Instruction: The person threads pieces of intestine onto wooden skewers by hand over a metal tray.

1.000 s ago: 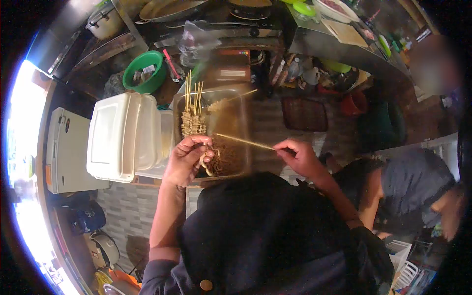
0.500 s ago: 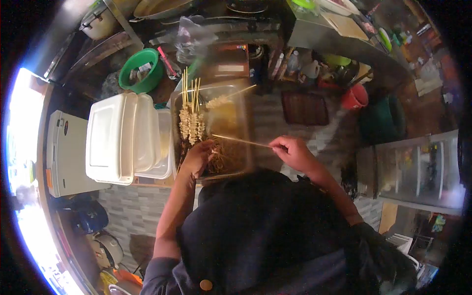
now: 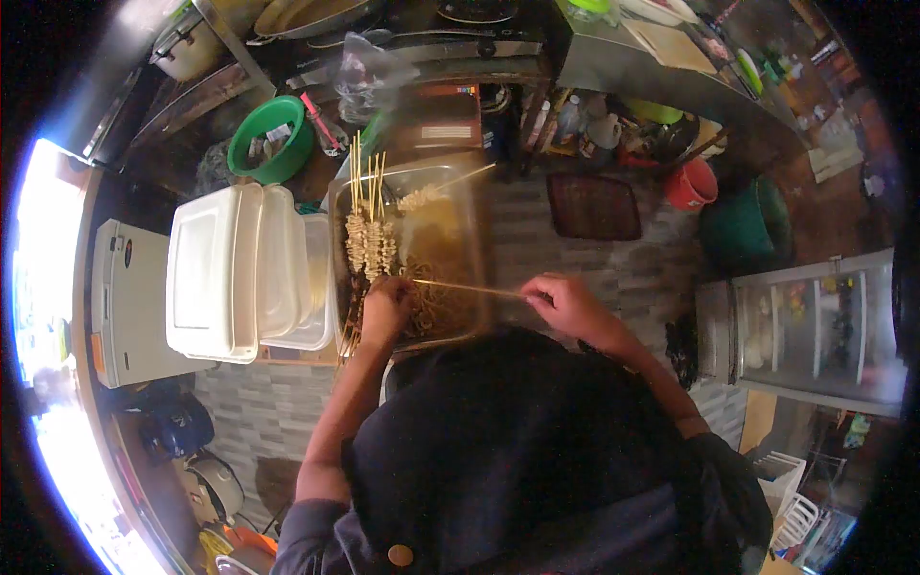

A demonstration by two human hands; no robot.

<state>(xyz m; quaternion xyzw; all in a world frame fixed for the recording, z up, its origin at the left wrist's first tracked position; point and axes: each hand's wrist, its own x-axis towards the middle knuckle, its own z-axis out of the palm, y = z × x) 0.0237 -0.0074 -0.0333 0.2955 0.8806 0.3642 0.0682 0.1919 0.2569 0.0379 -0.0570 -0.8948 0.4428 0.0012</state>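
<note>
My right hand point(image 3: 558, 299) pinches the right end of a thin wooden skewer point(image 3: 470, 287), whose other end points left to my left hand point(image 3: 387, 305). The fingers of my left hand are curled over the lower left of a clear tray point(image 3: 482, 196); what they hold is hidden. Inside the tray, loose brown stringy pieces point(image 3: 436, 309) lie beside that hand. Several loaded skewers point(image 3: 371, 240) rest at the tray's left side, bare ends pointing up. One more loaded skewer point(image 3: 418, 198) lies slanted near the top.
White plastic containers point(image 3: 216, 273) stand left of the tray. A green basin point(image 3: 272, 140) and a plastic bag point(image 3: 364, 77) are beyond it. On the right are a red bucket point(image 3: 691, 183), a dark green bin point(image 3: 746, 222) and an open refrigerator door point(image 3: 815, 331).
My left hand has turned over and moved down slightly onto the tray's contents. The skewer in my right hand has dropped a little. A person at the right has gone out of view.
</note>
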